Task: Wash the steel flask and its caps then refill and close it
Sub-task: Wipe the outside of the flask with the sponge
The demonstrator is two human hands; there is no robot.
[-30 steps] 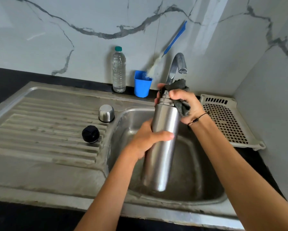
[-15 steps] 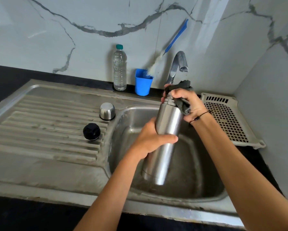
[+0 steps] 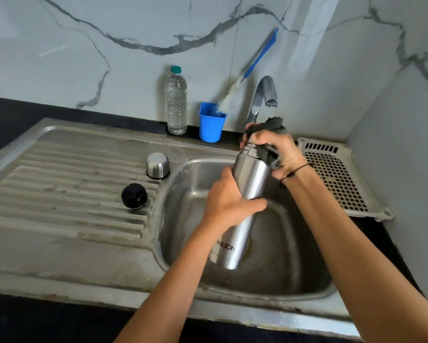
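A: Light?
B: Soft, even daylight; bright band on the wall (image 3: 314, 45) upper right. Faint shadows inside the sink (image 3: 307, 276).
A: Picture?
B: Wide-angle bowing at edges. Mild sheen on the flask (image 3: 253, 179). Mostly sharp.

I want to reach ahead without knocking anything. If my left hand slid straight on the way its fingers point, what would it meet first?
Likely your right forearm: the left hand wraps the flask, fingers pointing right.
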